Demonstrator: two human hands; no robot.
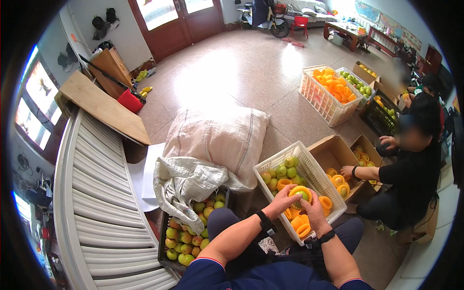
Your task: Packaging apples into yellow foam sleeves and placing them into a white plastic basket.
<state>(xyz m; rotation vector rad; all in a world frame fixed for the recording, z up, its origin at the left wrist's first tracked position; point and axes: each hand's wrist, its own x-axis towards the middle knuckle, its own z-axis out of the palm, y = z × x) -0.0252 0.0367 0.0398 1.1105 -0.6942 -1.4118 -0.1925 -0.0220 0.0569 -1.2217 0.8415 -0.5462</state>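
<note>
Over a white plastic crate (265,181), my left hand (283,201) and my right hand (314,211) hold one green apple (301,195) between them, wrapped in an orange foam net sleeve (295,190). Both thumbs rest on the fruit. Green and reddish apples (282,171) lie in the far left part of this crate. Loose orange foam sleeves (300,225) are heaped in its near end, below my hands. To the left, a black crate (162,250) is filled with red-green apples (185,237), partly covered by a pale woven sack (192,181).
A co-worker (413,166) in black sits at the right, one hand in a cardboard box (328,148) of sleeved fruit. Beyond stands a crate of orange sleeves (331,87). A large stuffed sack (217,137) lies ahead; a white slatted panel (112,203) lines the left.
</note>
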